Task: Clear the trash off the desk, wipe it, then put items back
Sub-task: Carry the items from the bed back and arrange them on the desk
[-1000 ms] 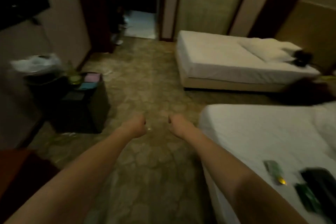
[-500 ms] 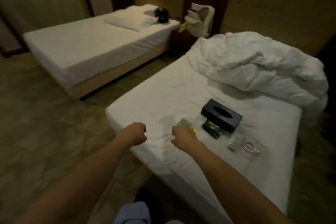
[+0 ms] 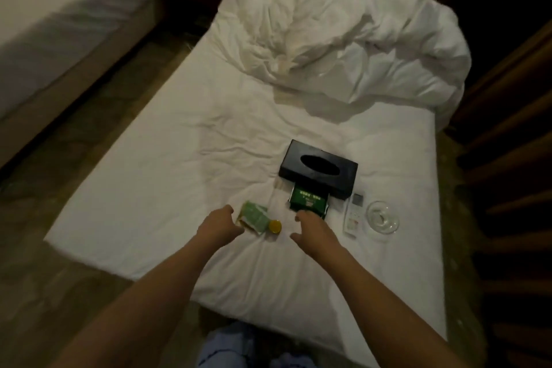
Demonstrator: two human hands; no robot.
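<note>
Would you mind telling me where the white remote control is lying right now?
In the head view, the white remote control lies on the bed sheet, right of the black tissue box and beside the glass ashtray.

The room is dim, with a warm yellowish cast. The white sheet of the bed (image 3: 185,134) is the brightest surface, and the crumpled duvet (image 3: 343,39) toward 12 o'clock throws a soft shadow onto it. Toward 3 o'clock the frame sinks into near black. The black tissue box (image 3: 318,169) shows little surface detail. Streaky motion blur smears the second bed (image 3: 59,24) at 10 o'clock and the floor (image 3: 59,173) at 9 o'clock. Wide-angle distortion bends straight edges near the borders. Fine grain softens everything
</note>
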